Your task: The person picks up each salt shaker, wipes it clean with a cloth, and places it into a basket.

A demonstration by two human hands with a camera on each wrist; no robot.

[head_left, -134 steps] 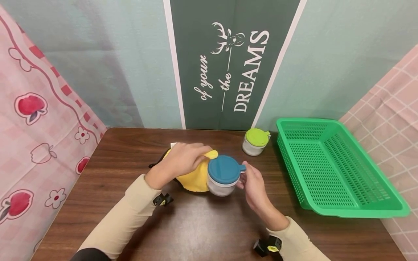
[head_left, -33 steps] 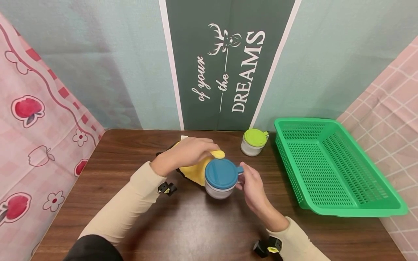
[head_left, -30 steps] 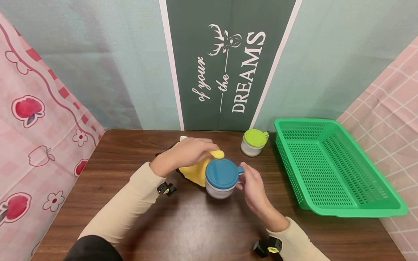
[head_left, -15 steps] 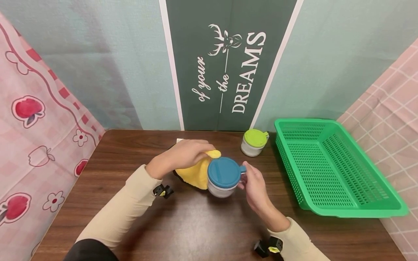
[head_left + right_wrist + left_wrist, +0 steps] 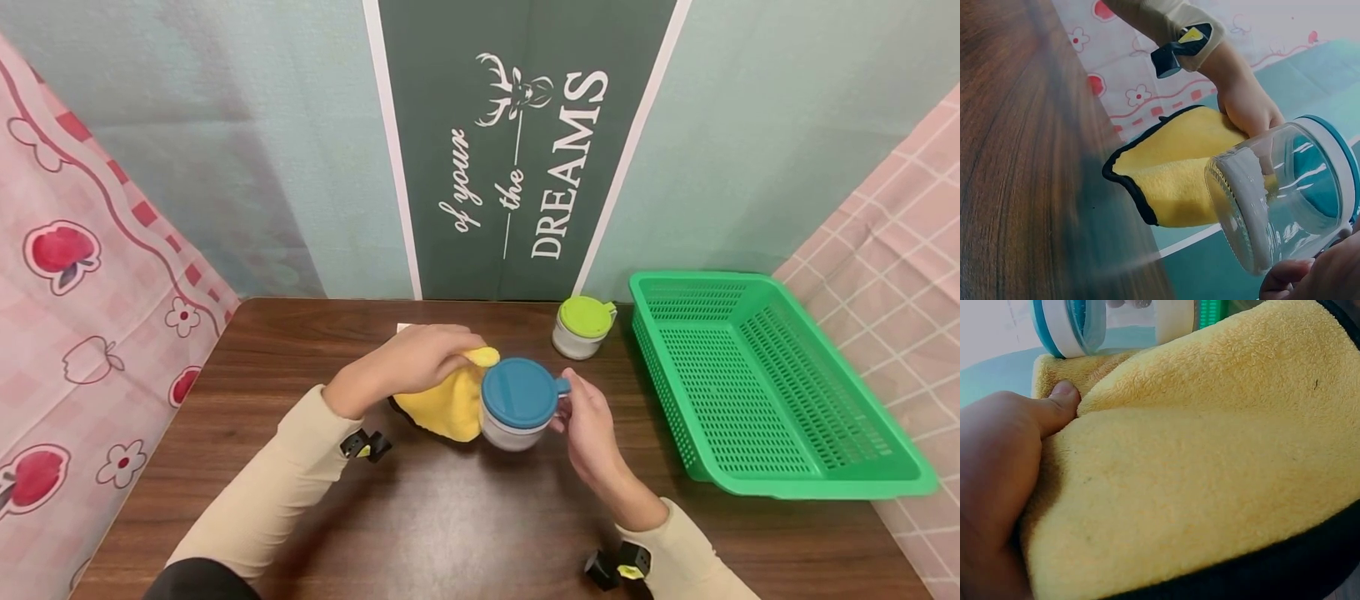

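Observation:
My left hand (image 5: 412, 358) grips a yellow cloth (image 5: 448, 407) with black edging, its thumb pressing the pile in the left wrist view. The cloth's folded end sits at the left side of a clear seasoning jar (image 5: 514, 435) with a blue lid (image 5: 519, 392). My right hand (image 5: 588, 421) holds that jar by its handle, fingers curled round it. In the right wrist view, a layer of white material (image 5: 1247, 194) lies in the jar's bottom, and the cloth shows behind the glass.
A second jar with a lime-green lid (image 5: 587, 317) stands at the table's back edge. Right of it is a green plastic basket (image 5: 776, 486) with perforated walls. Printed fabric (image 5: 315, 167) hangs behind the wooden table (image 5: 465, 517).
Over the last second the left hand and cloth have shifted left along the jar. The jar has moved slightly right in the right hand. Both grips stay the same.

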